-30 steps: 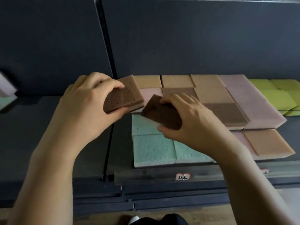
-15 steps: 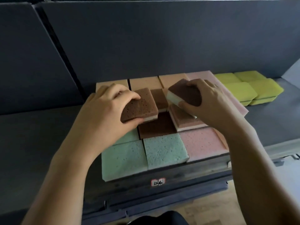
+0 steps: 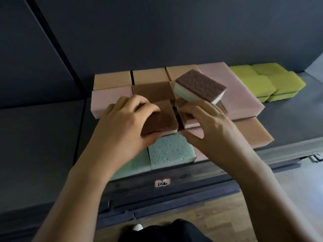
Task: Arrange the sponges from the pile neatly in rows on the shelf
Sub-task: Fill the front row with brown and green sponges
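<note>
your left hand [image 3: 122, 124] grips a brown sponge [image 3: 166, 117] above the green sponges [image 3: 169, 151] near the shelf's [image 3: 288, 123] front edge, your right hand [image 3: 215, 130] curls its fingers on a second brown sponge [image 3: 189, 120] just right of it, and a tilted sponge [image 3: 201, 84] leans just behind.

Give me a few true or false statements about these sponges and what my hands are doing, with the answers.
1. The left hand grips a brown-topped sponge. True.
2. The right hand rests flat on the yellow-green sponges. False: it pinches a second brown sponge; the yellow-green ones lie apart, far right.
3. A tilted brown-topped sponge with a pale base sits on top of others. True.
4. The green sponges lie in the back row. False: they are at the front edge of the shelf; orange sponges fill the back.
5. A small label is on the shelf front. True.
</note>
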Demonstrator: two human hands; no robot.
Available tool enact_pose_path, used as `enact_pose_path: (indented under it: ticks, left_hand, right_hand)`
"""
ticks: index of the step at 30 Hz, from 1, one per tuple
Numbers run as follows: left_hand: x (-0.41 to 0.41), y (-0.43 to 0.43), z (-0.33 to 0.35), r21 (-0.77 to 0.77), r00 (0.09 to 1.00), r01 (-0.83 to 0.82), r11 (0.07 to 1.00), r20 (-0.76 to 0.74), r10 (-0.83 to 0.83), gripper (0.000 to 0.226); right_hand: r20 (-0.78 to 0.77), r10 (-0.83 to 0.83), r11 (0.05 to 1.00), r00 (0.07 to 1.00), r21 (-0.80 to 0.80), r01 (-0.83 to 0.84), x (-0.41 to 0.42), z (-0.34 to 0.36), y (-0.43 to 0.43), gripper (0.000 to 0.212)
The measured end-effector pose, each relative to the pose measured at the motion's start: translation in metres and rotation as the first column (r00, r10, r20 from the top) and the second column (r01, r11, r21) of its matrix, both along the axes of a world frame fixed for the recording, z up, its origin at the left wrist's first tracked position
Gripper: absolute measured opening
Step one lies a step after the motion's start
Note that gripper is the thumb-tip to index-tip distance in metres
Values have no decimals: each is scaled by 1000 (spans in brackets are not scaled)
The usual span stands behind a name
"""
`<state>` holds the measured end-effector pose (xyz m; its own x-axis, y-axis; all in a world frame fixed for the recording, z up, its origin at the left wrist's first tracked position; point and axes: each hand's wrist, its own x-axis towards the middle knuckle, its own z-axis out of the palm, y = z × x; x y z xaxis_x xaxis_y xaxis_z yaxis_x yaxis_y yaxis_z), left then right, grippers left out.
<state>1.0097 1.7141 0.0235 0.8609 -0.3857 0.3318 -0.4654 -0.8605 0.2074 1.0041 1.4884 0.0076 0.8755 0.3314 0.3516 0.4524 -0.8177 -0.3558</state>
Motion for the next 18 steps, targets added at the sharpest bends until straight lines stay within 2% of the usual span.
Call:
enact_pose_path:
  ticks: [7,12,18]
  left_hand:
    - [4,-14,-6,6,1000,3,1000,-4,-3,52]
    - [9,-20,-12,49,1000,-20,999,25,19,50]
    - [14,-23,-15,27,1000,-18,999,20,17,50]
  right_hand:
    - [58,-33,998,998,-56,36,6,-7,-7,47]
    - [84,-57,998,995,-27,59,4,-14,-6,46]
    - [114,-77,997,990,0,77,5,-17,-4,39]
